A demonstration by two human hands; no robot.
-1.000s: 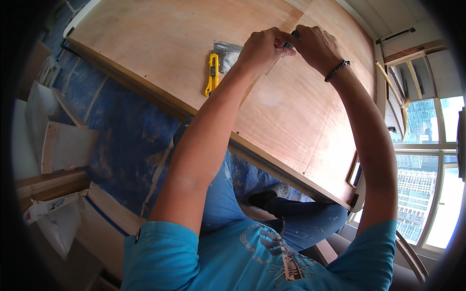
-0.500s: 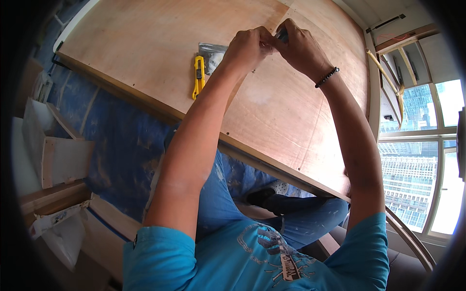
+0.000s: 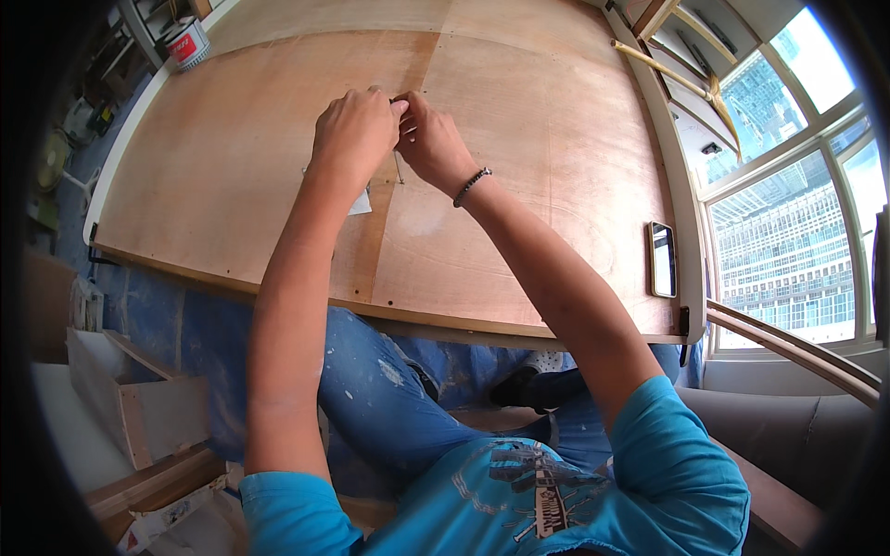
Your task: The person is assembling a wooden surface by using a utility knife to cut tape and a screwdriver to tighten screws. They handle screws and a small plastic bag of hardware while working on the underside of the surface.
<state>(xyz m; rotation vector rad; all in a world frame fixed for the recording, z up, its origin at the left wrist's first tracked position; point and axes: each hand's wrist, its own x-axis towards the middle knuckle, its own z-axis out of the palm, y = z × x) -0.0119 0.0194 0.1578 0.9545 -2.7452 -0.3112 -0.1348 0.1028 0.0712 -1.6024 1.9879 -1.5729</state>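
On the far left corner of the plywood counter (image 3: 232, 167) stands a small tin can (image 3: 188, 43) with a red and white label; its lid is on, so what it contains cannot be told. Near the counter's right edge a phone (image 3: 662, 259) lies flat with its dark screen up, well apart from the hands.

Toward the middle of the counter, along the seam between two plywood sheets, the two hands meet. The left hand (image 3: 355, 132) is curled into a loose fist, fingers folded down and knuckles up, and the right hand (image 3: 432, 144), with a dark beaded bracelet (image 3: 471, 186) at its wrist, is closed narrow against it, thumb and fingertips pinched. Between their fingertips a small dark object (image 3: 400, 96) shows only as a sliver; both hands grip it, but what it is cannot be told. Under the left wrist a pale, flat packet (image 3: 360, 200) lies on the counter, mostly hidden by the forearm.

Below the counter's near edge are the person's knees in blue jeans (image 3: 389, 398), over a blue floor covering (image 3: 158, 315). At lower left, white boards (image 3: 139, 408) lean together.
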